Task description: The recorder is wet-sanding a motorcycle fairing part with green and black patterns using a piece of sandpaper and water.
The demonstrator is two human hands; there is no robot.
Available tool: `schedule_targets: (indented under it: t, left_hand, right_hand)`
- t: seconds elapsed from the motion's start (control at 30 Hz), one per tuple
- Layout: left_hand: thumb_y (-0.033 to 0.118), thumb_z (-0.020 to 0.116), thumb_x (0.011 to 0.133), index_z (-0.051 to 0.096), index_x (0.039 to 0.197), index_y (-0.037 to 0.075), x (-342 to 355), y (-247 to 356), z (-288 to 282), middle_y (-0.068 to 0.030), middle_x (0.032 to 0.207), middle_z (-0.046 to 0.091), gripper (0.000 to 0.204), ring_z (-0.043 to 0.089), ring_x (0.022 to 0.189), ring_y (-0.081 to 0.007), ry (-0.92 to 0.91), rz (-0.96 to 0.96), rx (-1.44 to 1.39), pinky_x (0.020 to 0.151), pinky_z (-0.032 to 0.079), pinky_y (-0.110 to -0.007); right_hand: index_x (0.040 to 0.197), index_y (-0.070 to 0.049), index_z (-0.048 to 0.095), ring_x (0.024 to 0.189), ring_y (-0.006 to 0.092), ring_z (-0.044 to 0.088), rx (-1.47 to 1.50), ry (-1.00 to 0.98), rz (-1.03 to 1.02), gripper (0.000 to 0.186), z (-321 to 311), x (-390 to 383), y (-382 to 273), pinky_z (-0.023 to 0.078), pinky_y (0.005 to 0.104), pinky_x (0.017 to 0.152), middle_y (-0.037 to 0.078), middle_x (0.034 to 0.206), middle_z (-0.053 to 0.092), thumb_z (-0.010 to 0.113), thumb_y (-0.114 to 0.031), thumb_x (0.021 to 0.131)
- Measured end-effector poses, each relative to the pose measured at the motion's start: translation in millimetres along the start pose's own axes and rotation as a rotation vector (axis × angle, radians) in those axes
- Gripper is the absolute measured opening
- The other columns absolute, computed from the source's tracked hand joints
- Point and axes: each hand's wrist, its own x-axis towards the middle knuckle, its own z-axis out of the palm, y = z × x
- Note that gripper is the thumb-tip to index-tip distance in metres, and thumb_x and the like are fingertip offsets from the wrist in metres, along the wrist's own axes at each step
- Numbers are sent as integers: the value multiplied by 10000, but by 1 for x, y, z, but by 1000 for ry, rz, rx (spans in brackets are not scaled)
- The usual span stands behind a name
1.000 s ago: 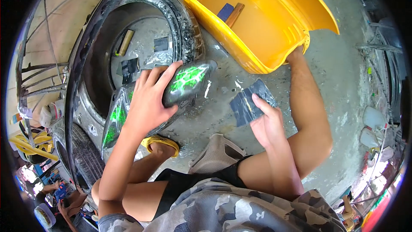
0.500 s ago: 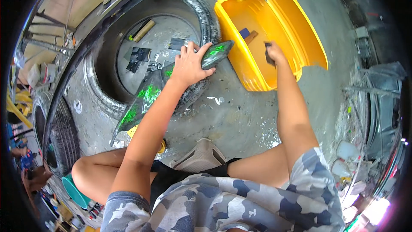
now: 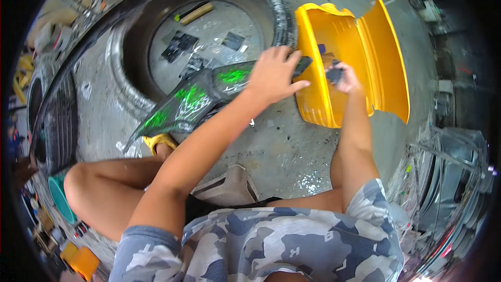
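A glossy black panel (image 3: 209,93) with green patterned patches, long and pointed at both ends, lies across the near rim of a large tyre (image 3: 284,18). My left hand (image 3: 272,73) rests on the panel's right part, its fingers and thumb apart. Over the yellow plastic bin (image 3: 323,94) with a tall curved side, my right hand (image 3: 348,79) is closed on a small dark flat piece (image 3: 334,73); its exact kind cannot be made out. Behind that piece, a small blue thing (image 3: 321,49) and a brown piece (image 3: 327,58) show in the bin.
Dark sheets (image 3: 180,46) and a tan stick-like piece (image 3: 197,13) lie inside the tyre's ring. Another tyre (image 3: 55,120) stands at the left by a green basin (image 3: 61,198). A beige stool (image 3: 229,185) is between my legs. Clutter and clear plastic (image 3: 454,151) line the right side.
The view has shifted, so the panel and bin sit differently in it. My left hand stays on the panel's right part. My right hand has turned, still holding the dark piece over the bin.
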Motion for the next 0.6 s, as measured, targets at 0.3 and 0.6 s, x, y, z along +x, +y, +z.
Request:
schedule_targets:
  t: [0.3,0.6]
  left_hand:
    - [175,573,843,613,1006,17,20,24,46,-136,1028,608,229,564,1033,-301,202,-90,54,890,444,-404]
    - [477,481,943,371,1383,-76,-75,-16,-19,-235,1425,413,715,346,1364,-359,42,-344,198,1139,252,-420]
  right_hand:
    - [1028,39,550,746,221,672,-931,310,-110,279,225,-61,-76,564,327,652,139,876,654,566,-154,828]
    - [1085,73,527,771,230,690,-610,349,-367,272,164,-55,-50,578,345,674,150,910,670,527,-128,901]
